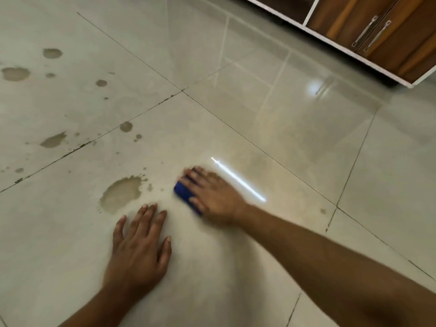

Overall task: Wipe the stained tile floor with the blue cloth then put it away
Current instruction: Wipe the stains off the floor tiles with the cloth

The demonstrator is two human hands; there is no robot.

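Two hands on stained tiles — one braced, one on the cloth.

Left hand (pixel 139 251) lies flat, fingers spread, on the floor (pixel 236 267); beyond it the right hand (pixel 212 197), blurred, presses straight fingers on the cloth (pixel 185 194), just right of a stain (pixel 121 193) — a cabinet (pixel 377 31) stands farthest.

Folded blue cloth (pixel 185 193) flat on glossy beige tile floor (pixel 236 109), beside brown stains (pixel 121 193).

The right hand (pixel 212 197) is motion-blurred and covers most of the blue cloth (pixel 182 193). The wooden cabinet (pixel 382 27) is cut off by the top and right edges.
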